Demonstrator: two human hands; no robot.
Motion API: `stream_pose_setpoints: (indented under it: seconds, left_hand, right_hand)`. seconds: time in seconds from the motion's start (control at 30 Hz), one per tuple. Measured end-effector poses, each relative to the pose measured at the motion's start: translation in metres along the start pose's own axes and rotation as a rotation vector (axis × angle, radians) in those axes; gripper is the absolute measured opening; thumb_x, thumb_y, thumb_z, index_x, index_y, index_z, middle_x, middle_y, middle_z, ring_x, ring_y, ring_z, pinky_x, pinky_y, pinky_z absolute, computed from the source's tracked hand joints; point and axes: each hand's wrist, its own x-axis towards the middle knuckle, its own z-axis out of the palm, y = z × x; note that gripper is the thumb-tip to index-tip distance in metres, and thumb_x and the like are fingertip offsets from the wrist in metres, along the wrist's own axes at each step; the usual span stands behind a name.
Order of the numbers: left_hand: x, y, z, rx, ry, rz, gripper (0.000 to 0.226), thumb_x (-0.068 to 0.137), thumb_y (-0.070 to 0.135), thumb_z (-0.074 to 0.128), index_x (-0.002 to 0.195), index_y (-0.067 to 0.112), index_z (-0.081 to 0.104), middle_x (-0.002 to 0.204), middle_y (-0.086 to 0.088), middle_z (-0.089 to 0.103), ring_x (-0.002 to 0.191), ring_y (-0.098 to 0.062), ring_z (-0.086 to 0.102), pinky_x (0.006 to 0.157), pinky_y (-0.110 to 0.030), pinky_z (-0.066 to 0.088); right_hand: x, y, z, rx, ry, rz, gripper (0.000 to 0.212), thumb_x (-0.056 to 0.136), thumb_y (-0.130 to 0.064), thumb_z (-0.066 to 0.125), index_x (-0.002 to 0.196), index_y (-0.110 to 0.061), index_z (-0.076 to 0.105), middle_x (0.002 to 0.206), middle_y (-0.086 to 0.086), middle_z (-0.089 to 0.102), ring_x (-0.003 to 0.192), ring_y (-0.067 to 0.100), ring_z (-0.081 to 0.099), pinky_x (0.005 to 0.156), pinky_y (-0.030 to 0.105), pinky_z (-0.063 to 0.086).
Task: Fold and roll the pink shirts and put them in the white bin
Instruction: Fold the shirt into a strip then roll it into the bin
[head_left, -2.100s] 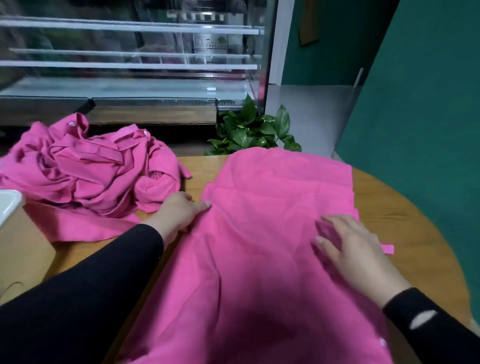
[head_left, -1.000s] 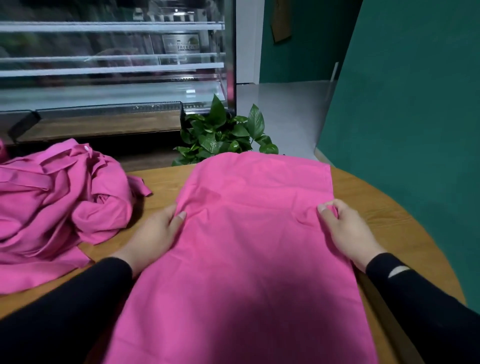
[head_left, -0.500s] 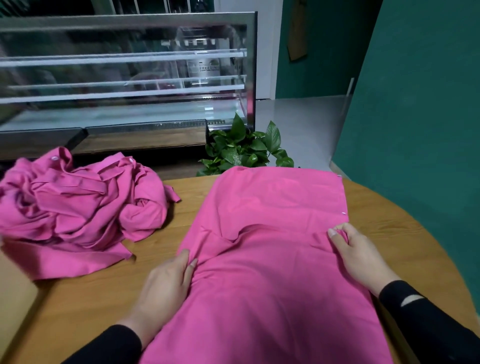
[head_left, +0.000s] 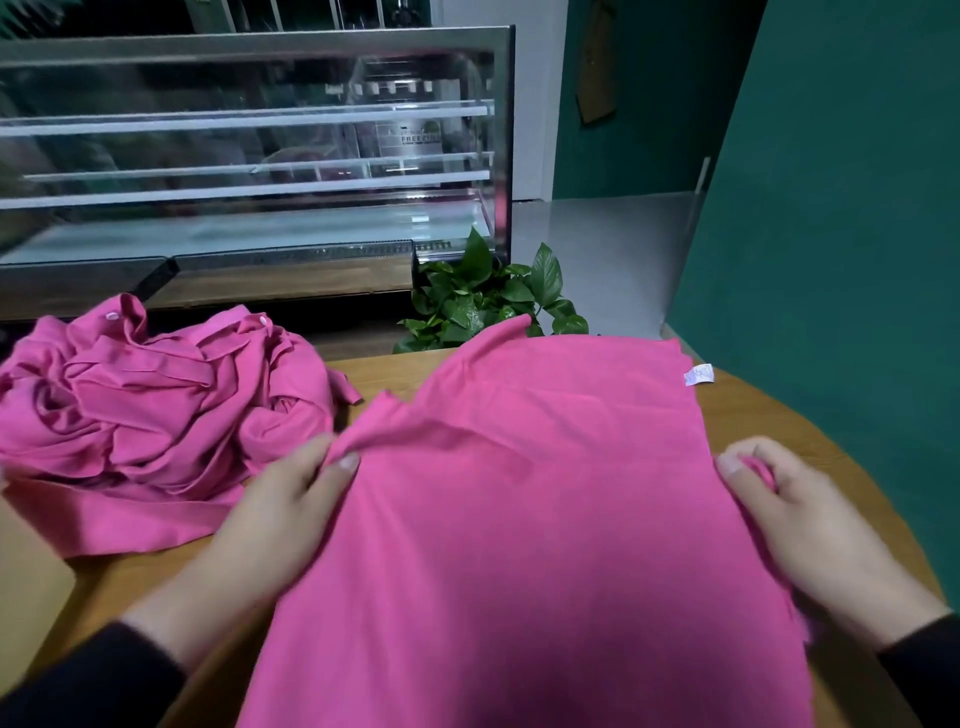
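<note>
A pink shirt (head_left: 530, 509) lies spread lengthwise on the round wooden table (head_left: 737, 405), a white label showing at its far right corner. My left hand (head_left: 280, 514) pinches the shirt's left edge between thumb and fingers, and the cloth there is lifted into a ridge. My right hand (head_left: 800, 525) grips the right edge, with pink cloth bunched under the thumb. A crumpled heap of more pink shirts (head_left: 150, 415) sits on the table's left side. The white bin is not in view.
A leafy green plant (head_left: 488, 296) stands just beyond the table's far edge. Behind it is a glass display case (head_left: 249, 156). A teal wall (head_left: 841, 234) runs close along the right. A pale box corner (head_left: 26, 582) shows at the left edge.
Both hands have gone from pressing on the cloth to pinching its side edges and have drawn back toward me. The far part of the shirt has lifted and wrinkled at the left.
</note>
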Motion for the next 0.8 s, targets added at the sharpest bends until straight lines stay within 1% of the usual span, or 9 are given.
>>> stream_pose_setpoints:
  seconds: [0.07, 0.13, 0.17, 0.27, 0.33, 0.4, 0.57, 0.7, 0.8]
  left_hand:
    - [0.043, 0.011, 0.011, 0.024, -0.058, 0.029, 0.02, 0.102, 0.023, 0.05, 0.086, 0.028, 0.06, 0.083, 0.02, 0.066, 0.078, 0.009, 0.058, 0.068, -0.013, 0.041]
    - [0.079, 0.011, 0.035, 0.077, -0.129, 0.08, 0.021, 0.103, 0.023, 0.05, 0.083, 0.03, 0.055, 0.078, 0.014, 0.064, 0.075, 0.007, 0.057, 0.07, -0.024, 0.04]
    - [0.09, 0.005, 0.047, 0.121, -0.17, 0.097, 0.02, 0.103, 0.024, 0.05, 0.084, 0.03, 0.054, 0.08, 0.012, 0.064, 0.076, 0.003, 0.057, 0.072, -0.027, 0.039]
    - [0.103, -0.033, 0.081, 0.314, -0.302, 0.129, 0.018, 0.103, 0.031, 0.047, 0.089, 0.021, 0.053, 0.088, 0.0, 0.064, 0.084, -0.02, 0.06, 0.075, -0.033, 0.042]
    - [0.093, -0.056, 0.096, 0.326, -0.252, 0.199, 0.03, 0.099, 0.041, 0.041, 0.082, 0.018, 0.05, 0.079, 0.0, 0.057, 0.076, -0.02, 0.054, 0.07, -0.033, 0.04]
    - [0.079, -0.068, 0.1, 0.346, -0.157, 0.256, 0.026, 0.094, 0.042, 0.037, 0.077, 0.023, 0.044, 0.074, 0.007, 0.048, 0.07, -0.019, 0.049, 0.066, -0.031, 0.035]
    - [0.051, -0.071, 0.094, 0.403, -0.101, 0.248, 0.019, 0.091, 0.038, 0.037, 0.082, 0.023, 0.044, 0.071, 0.004, 0.051, 0.066, -0.026, 0.057, 0.059, -0.033, 0.042]
    - [0.015, -0.069, 0.083, 0.413, -0.071, 0.181, 0.019, 0.09, 0.038, 0.04, 0.083, 0.023, 0.049, 0.07, 0.004, 0.055, 0.065, -0.023, 0.059, 0.059, -0.03, 0.036]
    - [-0.017, -0.057, 0.074, 0.431, -0.046, 0.15, 0.014, 0.086, 0.037, 0.041, 0.086, 0.024, 0.048, 0.068, 0.002, 0.06, 0.062, -0.023, 0.063, 0.057, -0.03, 0.041]
  right_hand:
    - [0.02, -0.004, -0.001, 0.007, 0.072, 0.002, 0.024, 0.101, -0.038, 0.051, 0.086, -0.022, 0.063, 0.074, -0.014, 0.065, 0.067, 0.001, 0.056, 0.065, 0.027, 0.041]
    - [0.04, 0.003, 0.008, -0.013, 0.066, 0.012, 0.023, 0.103, -0.036, 0.05, 0.087, -0.022, 0.061, 0.075, -0.011, 0.065, 0.071, 0.002, 0.057, 0.066, 0.031, 0.041]
    - [0.047, 0.009, 0.015, -0.036, 0.043, 0.024, 0.022, 0.103, -0.034, 0.05, 0.087, -0.022, 0.06, 0.076, -0.008, 0.066, 0.073, 0.004, 0.058, 0.066, 0.028, 0.041]
    - [0.057, 0.042, 0.039, -0.109, 0.021, 0.064, 0.02, 0.103, -0.027, 0.052, 0.085, -0.02, 0.056, 0.078, -0.001, 0.065, 0.076, 0.02, 0.06, 0.063, 0.02, 0.039]
    - [0.054, 0.059, 0.052, -0.176, 0.048, 0.057, 0.019, 0.103, -0.028, 0.052, 0.084, -0.023, 0.052, 0.074, -0.003, 0.064, 0.072, 0.02, 0.06, 0.064, 0.032, 0.043]
    - [0.049, 0.064, 0.061, -0.282, 0.057, 0.015, 0.019, 0.102, -0.033, 0.051, 0.085, -0.026, 0.048, 0.069, -0.006, 0.061, 0.066, 0.018, 0.058, 0.064, 0.039, 0.044]
    - [0.044, 0.064, 0.064, -0.351, -0.014, -0.037, 0.017, 0.102, -0.038, 0.049, 0.088, -0.029, 0.045, 0.068, -0.007, 0.06, 0.065, 0.016, 0.059, 0.065, 0.041, 0.047]
    - [0.027, 0.056, 0.061, -0.328, -0.084, -0.027, 0.019, 0.102, -0.038, 0.05, 0.086, -0.031, 0.045, 0.07, -0.005, 0.062, 0.065, 0.01, 0.058, 0.066, 0.038, 0.048]
    - [0.008, 0.053, 0.058, -0.326, -0.129, -0.027, 0.019, 0.101, -0.042, 0.05, 0.085, -0.034, 0.044, 0.071, -0.007, 0.062, 0.068, 0.009, 0.059, 0.069, 0.038, 0.049]
